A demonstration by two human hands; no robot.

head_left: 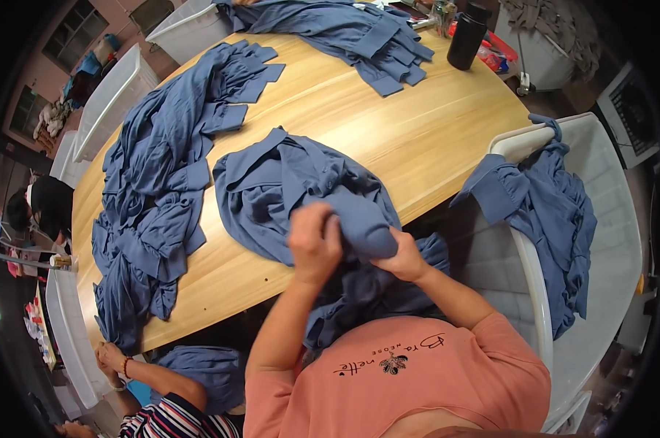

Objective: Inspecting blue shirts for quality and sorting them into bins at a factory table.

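The left hand [314,239] is curled up with its bent fingers against a blue garment [290,175], but I cannot tell if it pinches the cloth. The right hand [403,257] is closed on the round, smooth end of the same garment, with the thumb on the cloth. The garment lies bunched up on the near side of the wooden table [323,95], and its held end is close to the person's body. Going from the left, a person in black [51,208] bends down far away, and a white bin [111,102] stands by the table. Next, a co-worker's hands [111,359] are at the bottom end of a long blue pile [155,175], which runs up the left side of the table. Some dark blue cloth [374,296] is just below the two hands. At the far side there is another blue heap [337,36], and near it stands a black bottle [467,38]. On the right, more blue clothing [556,212] hangs over a big pale tub [540,299].
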